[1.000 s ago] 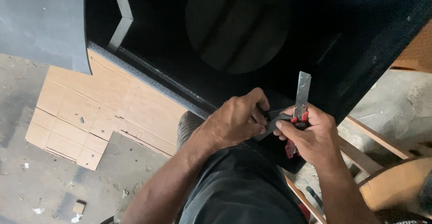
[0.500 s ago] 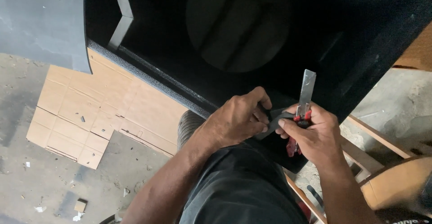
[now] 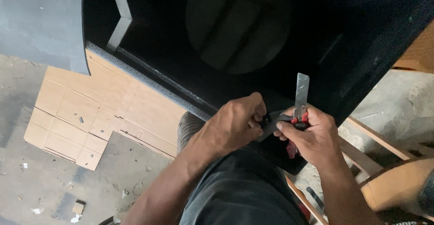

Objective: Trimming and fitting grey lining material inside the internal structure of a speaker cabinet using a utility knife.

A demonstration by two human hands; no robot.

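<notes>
Pinching, left hand (image 3: 235, 125): fingertips closed on the near end of a small dark grey flat strip (image 3: 270, 124).
Strip position: between both hands, at the front edge of the large black textured box (image 3: 181, 89); long axis runs left-low to right-high.
Right hand (image 3: 312, 137): wrapped around a red-handled utility knife with a long silver blade (image 3: 301, 89), thumb pressing the strip (blade points straight up, away from it).
Nearer hand: both touching.
Floor: flattened tan cardboard sheet (image 3: 90, 112), far left.

Packaging: one flattened cardboard box (image 3: 86, 112), tan, irregular outline w/ fold creases and small slots, lying flat on concrete floor (image 3: 36, 189) at left, upper edge tucked under black cabinet (image 3: 352, 39). No labels, signs or screens visible.
</notes>
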